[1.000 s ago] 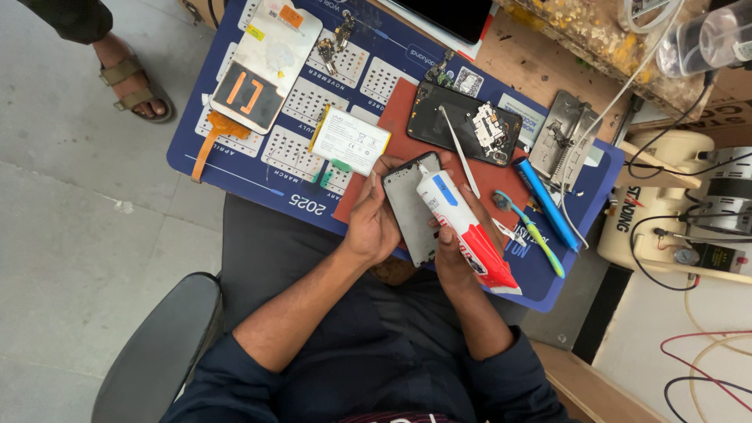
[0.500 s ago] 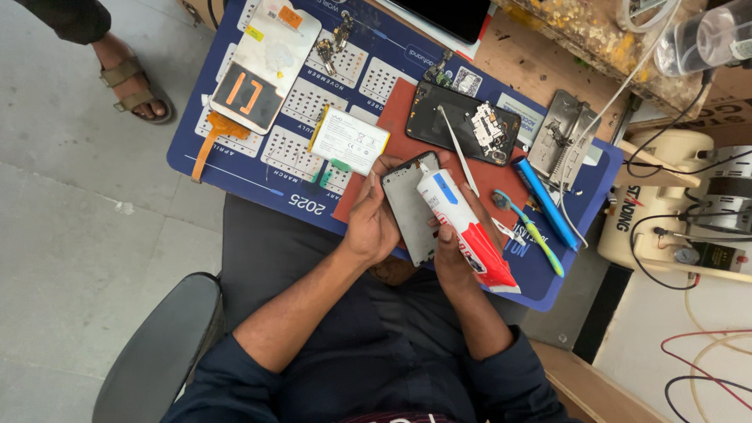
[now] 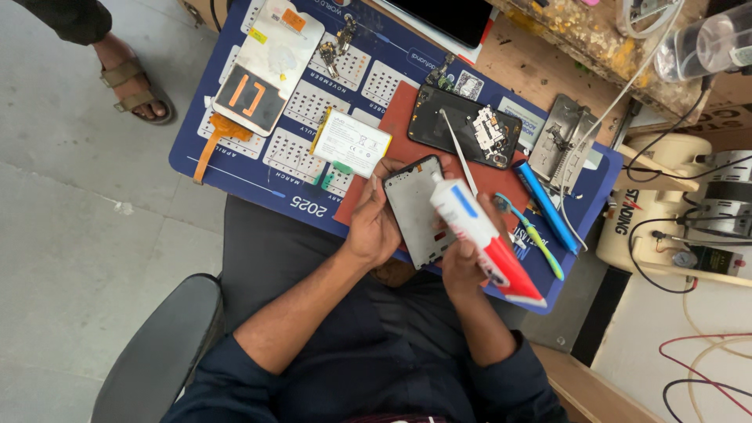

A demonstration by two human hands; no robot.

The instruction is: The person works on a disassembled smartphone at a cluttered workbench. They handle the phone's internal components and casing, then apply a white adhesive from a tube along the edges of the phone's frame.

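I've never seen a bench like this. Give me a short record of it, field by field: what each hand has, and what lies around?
Left hand: grips the left edge of a grey rectangular phone frame
Right hand: holds a white, red and blue squeeze tube, nozzle over the frame
Work surface: blue calendar-print mat
Beside the frame: white flat battery pack
Behind the frame: opened black phone body on a red pad
Right of the tube: blue pen-shaped tool, teal toothbrush

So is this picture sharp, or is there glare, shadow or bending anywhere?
Head view: light is soft and even, with only faint shadows; the left hand, phone frame and the glue tube in the right hand look sharp; mild sheen on the blue mat; straight edges look a little bowed near the corners.
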